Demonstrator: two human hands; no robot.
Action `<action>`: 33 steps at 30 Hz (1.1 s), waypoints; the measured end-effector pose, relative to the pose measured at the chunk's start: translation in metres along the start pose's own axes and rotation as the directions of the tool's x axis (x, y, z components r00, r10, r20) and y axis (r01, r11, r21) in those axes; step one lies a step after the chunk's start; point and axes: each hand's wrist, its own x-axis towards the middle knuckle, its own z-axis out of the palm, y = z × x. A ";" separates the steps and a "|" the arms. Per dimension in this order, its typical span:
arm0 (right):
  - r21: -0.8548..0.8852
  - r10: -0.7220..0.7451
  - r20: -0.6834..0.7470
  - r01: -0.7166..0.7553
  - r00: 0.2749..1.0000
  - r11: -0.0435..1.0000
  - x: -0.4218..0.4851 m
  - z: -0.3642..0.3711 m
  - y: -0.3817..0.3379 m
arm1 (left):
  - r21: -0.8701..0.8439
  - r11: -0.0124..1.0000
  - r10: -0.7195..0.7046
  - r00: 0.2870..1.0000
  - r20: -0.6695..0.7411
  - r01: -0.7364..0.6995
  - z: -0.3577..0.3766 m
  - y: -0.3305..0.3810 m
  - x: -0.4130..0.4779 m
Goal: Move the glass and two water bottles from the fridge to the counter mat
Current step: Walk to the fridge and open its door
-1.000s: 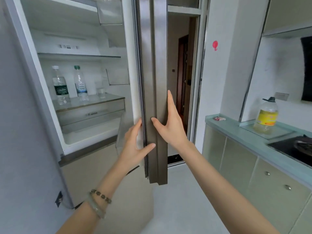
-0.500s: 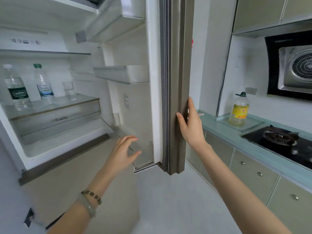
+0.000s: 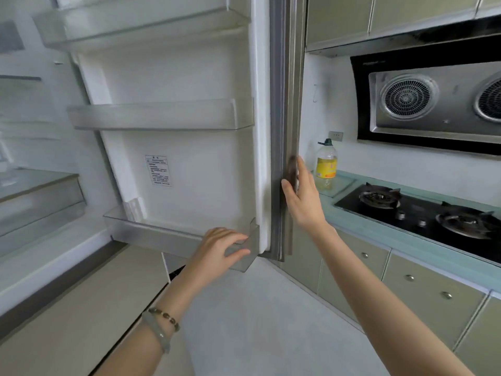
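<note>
The fridge door [image 3: 189, 164] is swung wide open, its white inner side facing me. My left hand [image 3: 219, 248] has its fingers curled over the front corner of the lowest door bin [image 3: 162, 237]. My right hand [image 3: 301, 194] holds the door's grey outer edge, thumb on the inner side. The fridge's glass shelf [image 3: 35, 180] shows at the far left. A blurred clear shape [image 3: 4, 161] stands on it at the frame's edge; I cannot tell which object it is. The rest of the shelf is out of frame. A pale mat [image 3: 345, 183] lies on the counter.
A yellow-labelled oil bottle [image 3: 326, 164] stands on the mat, just right of the door edge. A black gas hob [image 3: 420, 213] fills the turquoise counter [image 3: 379, 237] beyond it, with a range hood [image 3: 433, 99] above. Green cabinets [image 3: 423, 291] run below.
The door has swung further open and my view has turned right, so the bottles and glass left the frame. My left hand moved from mid-air onto the lowest door bin.
</note>
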 end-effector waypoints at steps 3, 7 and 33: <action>-0.045 -0.018 0.011 0.019 1.000 0.999 0.003 0.011 0.004 | 0.003 1.000 0.027 1.000 -0.012 -0.027 0.004 -0.017 0.010; -0.071 0.015 0.047 -0.012 0.999 0.997 0.005 0.029 0.012 | 0.062 0.997 0.056 0.998 -0.027 -0.054 0.002 -0.046 0.013; -0.658 0.018 0.300 0.193 0.954 0.728 0.044 0.109 0.056 | 0.310 0.940 -0.143 0.989 -0.026 0.144 0.048 -0.098 0.058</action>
